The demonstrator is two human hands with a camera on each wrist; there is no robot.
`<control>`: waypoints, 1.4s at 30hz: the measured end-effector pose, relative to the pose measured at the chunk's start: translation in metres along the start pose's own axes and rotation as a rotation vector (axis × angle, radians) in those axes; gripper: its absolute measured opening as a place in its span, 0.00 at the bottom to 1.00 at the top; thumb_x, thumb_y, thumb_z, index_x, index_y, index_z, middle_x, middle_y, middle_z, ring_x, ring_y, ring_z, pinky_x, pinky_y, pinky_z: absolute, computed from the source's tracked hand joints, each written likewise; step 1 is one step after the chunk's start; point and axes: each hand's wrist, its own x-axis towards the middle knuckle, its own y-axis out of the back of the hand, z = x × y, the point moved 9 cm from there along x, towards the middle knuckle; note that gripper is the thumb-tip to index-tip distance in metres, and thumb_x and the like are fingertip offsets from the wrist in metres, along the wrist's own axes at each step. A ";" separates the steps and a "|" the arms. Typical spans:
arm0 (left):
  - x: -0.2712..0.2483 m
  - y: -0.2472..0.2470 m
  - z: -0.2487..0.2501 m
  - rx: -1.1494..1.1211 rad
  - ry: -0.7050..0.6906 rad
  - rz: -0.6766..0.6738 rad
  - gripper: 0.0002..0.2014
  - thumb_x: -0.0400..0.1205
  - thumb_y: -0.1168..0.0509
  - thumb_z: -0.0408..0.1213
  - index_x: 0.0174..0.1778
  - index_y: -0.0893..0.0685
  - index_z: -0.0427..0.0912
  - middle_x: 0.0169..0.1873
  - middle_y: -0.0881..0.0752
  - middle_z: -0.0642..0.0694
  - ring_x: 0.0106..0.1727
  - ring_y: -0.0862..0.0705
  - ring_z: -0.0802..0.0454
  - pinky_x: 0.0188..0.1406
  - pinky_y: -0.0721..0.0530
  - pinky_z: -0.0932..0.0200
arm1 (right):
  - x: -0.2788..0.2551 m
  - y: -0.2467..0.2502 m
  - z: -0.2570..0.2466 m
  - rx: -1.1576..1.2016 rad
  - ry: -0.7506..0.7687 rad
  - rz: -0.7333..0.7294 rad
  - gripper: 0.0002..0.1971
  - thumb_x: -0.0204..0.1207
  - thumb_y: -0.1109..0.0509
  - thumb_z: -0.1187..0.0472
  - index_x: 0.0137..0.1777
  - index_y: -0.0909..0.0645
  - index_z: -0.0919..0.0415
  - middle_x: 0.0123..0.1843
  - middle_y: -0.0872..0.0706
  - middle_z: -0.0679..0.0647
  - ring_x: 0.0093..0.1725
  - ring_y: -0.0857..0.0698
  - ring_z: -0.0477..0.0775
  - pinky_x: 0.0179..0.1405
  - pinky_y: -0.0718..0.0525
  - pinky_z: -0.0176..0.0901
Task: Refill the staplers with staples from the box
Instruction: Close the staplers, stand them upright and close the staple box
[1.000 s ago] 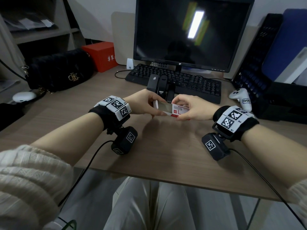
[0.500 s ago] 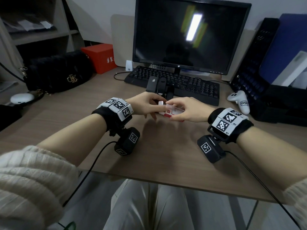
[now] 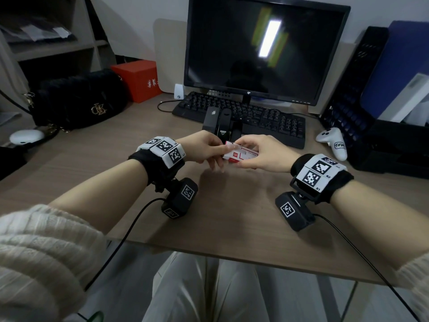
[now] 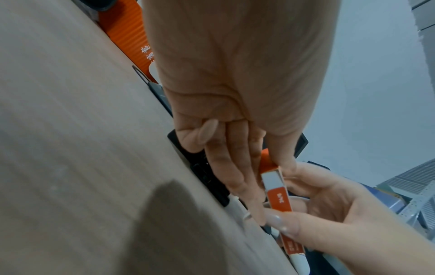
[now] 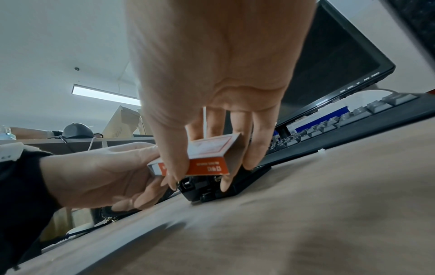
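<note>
Wooden surface (image 3: 232, 217): near edge bare apart from cables running from two wrist-worn cameras.

Left hand (image 3: 204, 147): raised just above the surface, thumb and fingers pinching the left end of the staple box (image 3: 241, 154); little finger curled in, per the left wrist view.

Right hand (image 3: 267, 154): thumb on the near long side of the staple box, fingers curled over the far side, gripping it.

Staple box: small, red and white, held clear of the surface between both hands, long axis running left to right, slightly tilted. A white inner end shows at the left hand's side. Whether it is open cannot be told.

Staplers (image 3: 222, 124): three black units, side by side, resting on the surface just beyond the hands and touching or nearly touching the front edge of the keyboard (image 3: 255, 117).

White game controller (image 3: 334, 142): on the surface, to the right of the keyboard.

Black monitor (image 3: 262, 47): behind the keyboard, screen dark, reflecting a ceiling light.

Black quilted handbag (image 3: 79, 101): far left of the surface. Red box (image 3: 139, 80): beside it, further back.

Black file rack with blue folders (image 3: 383, 84): far right.
</note>
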 end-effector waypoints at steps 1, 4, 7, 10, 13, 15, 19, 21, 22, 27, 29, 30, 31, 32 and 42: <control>0.000 0.001 0.000 0.007 0.001 0.013 0.22 0.84 0.39 0.56 0.47 0.15 0.37 0.34 0.09 0.49 0.29 0.16 0.58 0.24 0.30 0.65 | 0.000 0.001 0.000 0.003 0.004 0.003 0.22 0.68 0.20 0.50 0.62 0.17 0.50 0.52 0.12 0.46 0.44 0.14 0.42 0.47 0.14 0.41; 0.000 0.003 0.001 0.027 -0.010 0.012 0.20 0.85 0.38 0.53 0.46 0.14 0.37 0.32 0.10 0.51 0.29 0.16 0.59 0.25 0.30 0.65 | -0.001 0.002 0.000 -0.004 0.018 0.011 0.22 0.68 0.20 0.51 0.62 0.17 0.50 0.52 0.12 0.45 0.43 0.16 0.38 0.46 0.18 0.35; 0.000 0.003 0.002 0.034 -0.013 -0.005 0.19 0.84 0.36 0.53 0.43 0.14 0.40 0.32 0.10 0.51 0.30 0.16 0.60 0.23 0.29 0.67 | -0.002 0.002 -0.002 -0.004 0.031 0.021 0.21 0.68 0.20 0.52 0.62 0.17 0.51 0.51 0.13 0.45 0.43 0.17 0.37 0.43 0.23 0.31; -0.001 0.003 0.003 0.044 -0.022 -0.011 0.18 0.82 0.35 0.54 0.41 0.15 0.41 0.31 0.10 0.52 0.30 0.16 0.60 0.23 0.29 0.67 | -0.002 0.002 -0.004 -0.006 0.047 0.036 0.20 0.69 0.19 0.53 0.61 0.17 0.51 0.50 0.13 0.44 0.44 0.17 0.38 0.42 0.24 0.28; -0.002 0.006 0.004 0.029 -0.028 0.001 0.17 0.83 0.34 0.53 0.37 0.16 0.43 0.29 0.10 0.53 0.29 0.16 0.60 0.24 0.29 0.66 | -0.002 0.003 -0.005 0.008 0.057 0.043 0.20 0.69 0.19 0.55 0.61 0.17 0.51 0.49 0.14 0.43 0.44 0.17 0.37 0.41 0.25 0.25; -0.002 0.007 0.005 0.018 -0.028 0.007 0.17 0.82 0.34 0.53 0.37 0.16 0.43 0.29 0.10 0.52 0.28 0.16 0.61 0.24 0.29 0.66 | -0.003 0.002 -0.006 0.025 0.059 0.034 0.20 0.69 0.19 0.56 0.62 0.17 0.50 0.50 0.13 0.43 0.44 0.16 0.38 0.43 0.23 0.26; -0.001 0.005 0.005 0.027 -0.022 0.022 0.18 0.81 0.34 0.55 0.35 0.16 0.44 0.27 0.11 0.51 0.28 0.16 0.61 0.25 0.30 0.65 | -0.003 0.001 -0.009 0.038 0.071 0.025 0.21 0.69 0.19 0.55 0.62 0.17 0.49 0.52 0.12 0.44 0.49 0.14 0.44 0.47 0.19 0.32; 0.000 0.004 0.005 0.027 -0.019 0.017 0.18 0.81 0.35 0.56 0.34 0.17 0.45 0.27 0.11 0.51 0.29 0.15 0.60 0.24 0.30 0.65 | -0.003 0.001 -0.010 0.042 0.078 0.023 0.20 0.69 0.19 0.56 0.61 0.17 0.49 0.53 0.12 0.45 0.50 0.13 0.45 0.48 0.19 0.31; 0.001 0.003 0.004 0.031 -0.016 0.011 0.18 0.82 0.35 0.56 0.34 0.18 0.45 0.27 0.11 0.51 0.29 0.15 0.59 0.23 0.30 0.65 | -0.002 0.001 -0.010 0.046 0.081 0.025 0.20 0.69 0.19 0.56 0.61 0.17 0.48 0.53 0.12 0.45 0.51 0.13 0.45 0.49 0.18 0.32; 0.001 -0.005 0.004 0.037 -0.004 -0.075 0.19 0.82 0.38 0.58 0.41 0.17 0.44 0.31 0.10 0.50 0.31 0.14 0.60 0.23 0.31 0.65 | -0.001 -0.001 -0.009 0.080 0.092 -0.011 0.21 0.68 0.18 0.55 0.61 0.16 0.48 0.54 0.12 0.44 0.54 0.13 0.46 0.55 0.17 0.37; 0.001 -0.010 0.006 0.059 -0.019 -0.108 0.19 0.82 0.37 0.57 0.41 0.16 0.44 0.31 0.10 0.51 0.31 0.15 0.62 0.23 0.30 0.66 | -0.001 -0.003 -0.006 0.078 0.085 -0.054 0.23 0.67 0.18 0.56 0.63 0.16 0.49 0.55 0.12 0.43 0.55 0.13 0.45 0.57 0.17 0.38; 0.001 -0.012 0.007 0.070 -0.027 -0.125 0.18 0.83 0.37 0.56 0.41 0.15 0.43 0.31 0.09 0.51 0.30 0.15 0.62 0.23 0.30 0.67 | 0.000 -0.004 -0.004 0.073 0.081 -0.069 0.24 0.67 0.17 0.58 0.64 0.16 0.49 0.56 0.12 0.43 0.56 0.14 0.44 0.60 0.17 0.40; 0.002 -0.014 0.007 0.081 -0.032 -0.142 0.18 0.83 0.36 0.55 0.40 0.15 0.43 0.31 0.09 0.51 0.30 0.15 0.63 0.23 0.30 0.67 | 0.000 -0.004 -0.002 0.074 0.077 -0.078 0.25 0.66 0.17 0.59 0.64 0.16 0.48 0.57 0.12 0.43 0.58 0.14 0.43 0.62 0.18 0.41; 0.003 -0.015 0.007 0.092 -0.032 -0.154 0.18 0.82 0.36 0.55 0.40 0.15 0.43 0.31 0.09 0.51 0.30 0.15 0.63 0.24 0.30 0.67 | 0.001 -0.004 -0.001 0.081 0.076 -0.085 0.26 0.66 0.17 0.60 0.65 0.16 0.47 0.57 0.12 0.44 0.59 0.15 0.43 0.65 0.19 0.42; 0.009 -0.001 -0.007 0.237 0.013 -0.141 0.28 0.78 0.35 0.63 0.42 0.10 0.37 0.35 0.07 0.49 0.33 0.11 0.56 0.44 0.17 0.66 | 0.010 0.007 0.045 -0.238 -0.191 -0.203 0.24 0.67 0.23 0.37 0.60 0.17 0.45 0.48 0.12 0.46 0.49 0.15 0.50 0.51 0.18 0.47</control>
